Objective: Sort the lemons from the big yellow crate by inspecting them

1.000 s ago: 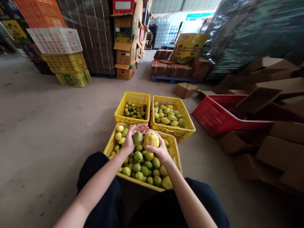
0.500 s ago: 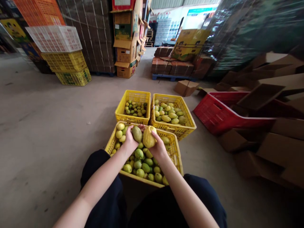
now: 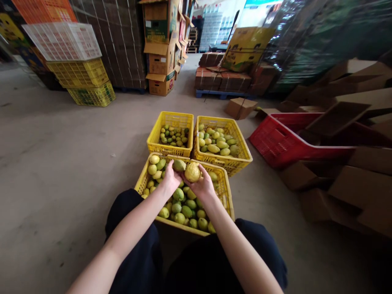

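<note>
My left hand is closed round a green lemon, smooth and oval. Right beside it, my right hand grips a larger, bumpy yellow lemon. Both hands are over the near yellow crate, close together. Green and yellow lemons fill that crate, and my forearms cover part of them. Behind it stand two more yellow crates: the left one has small, mostly green fruit in it, and the right one bears larger yellow-green fruit.
A red crate and loose cardboard boxes lie on the right. Stacked crates stand at the far left, beside tall wrapped pallets. A small carton sits on the floor behind the yellow crates.
Both fruits have been turned in my hands. The green one now lies more sideways, and the yellow one shows its rounded end. The view has tipped slightly downward.
</note>
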`<state>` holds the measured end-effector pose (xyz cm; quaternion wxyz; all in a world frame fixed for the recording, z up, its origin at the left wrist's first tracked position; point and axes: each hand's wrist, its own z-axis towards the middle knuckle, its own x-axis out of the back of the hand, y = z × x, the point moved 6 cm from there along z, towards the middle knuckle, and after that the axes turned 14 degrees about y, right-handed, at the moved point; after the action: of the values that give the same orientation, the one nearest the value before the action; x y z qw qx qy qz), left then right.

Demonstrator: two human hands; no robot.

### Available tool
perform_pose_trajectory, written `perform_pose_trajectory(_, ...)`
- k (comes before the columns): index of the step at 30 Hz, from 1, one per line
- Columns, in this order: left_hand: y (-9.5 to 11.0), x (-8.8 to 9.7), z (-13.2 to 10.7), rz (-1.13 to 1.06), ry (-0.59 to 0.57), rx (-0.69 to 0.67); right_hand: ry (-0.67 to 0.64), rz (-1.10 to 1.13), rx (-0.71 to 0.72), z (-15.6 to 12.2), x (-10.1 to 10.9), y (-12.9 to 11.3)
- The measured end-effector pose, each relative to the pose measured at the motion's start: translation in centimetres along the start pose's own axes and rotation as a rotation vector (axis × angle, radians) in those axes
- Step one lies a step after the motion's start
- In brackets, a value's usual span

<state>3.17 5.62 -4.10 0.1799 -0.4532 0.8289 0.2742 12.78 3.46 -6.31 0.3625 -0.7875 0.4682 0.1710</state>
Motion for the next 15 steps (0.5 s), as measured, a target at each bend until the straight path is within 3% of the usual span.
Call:
perform_pose_trajectory(5, 0.6, -0.6, -0.6, 0.026, -0.065, -0.056, -0.047, -0.065, 0.06, -1.2, -0.8, -0.4)
perform_pose_trajectory(11, 1.7, -1.7, -1.7, -0.006, -0.238, -0.044, -0.112, 0.022, 0.099, -2.8, -1.8, -1.6)
perform_pose_trajectory(15, 1.9, -1.6, -2.2, 0.071, -0.253, -0.057, -0.173, -0.005, 0.12, -3.5, -2.0, -1.7)
